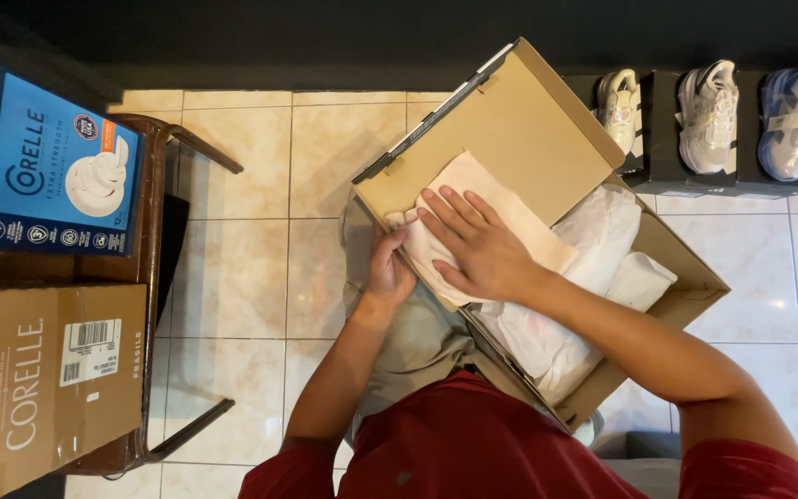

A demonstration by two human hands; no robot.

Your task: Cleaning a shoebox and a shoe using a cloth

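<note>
An open cardboard shoe box (685,277) rests on my lap, its lid (510,129) tipped up toward the far left. White wrapping paper (602,240) fills the box. A pale pink folded sheet of paper (510,212) lies over the box's left edge. My right hand (477,245) lies flat on that sheet, fingers spread. My left hand (390,273) grips the box's near left corner, next to the sheet's edge.
At left, a dark wooden chair (154,277) carries a blue dishware box (48,157) and a brown carton (43,379). Three sneakers (708,115) stand on dark boxes along the far right wall. Beige floor tiles (242,259) lie between.
</note>
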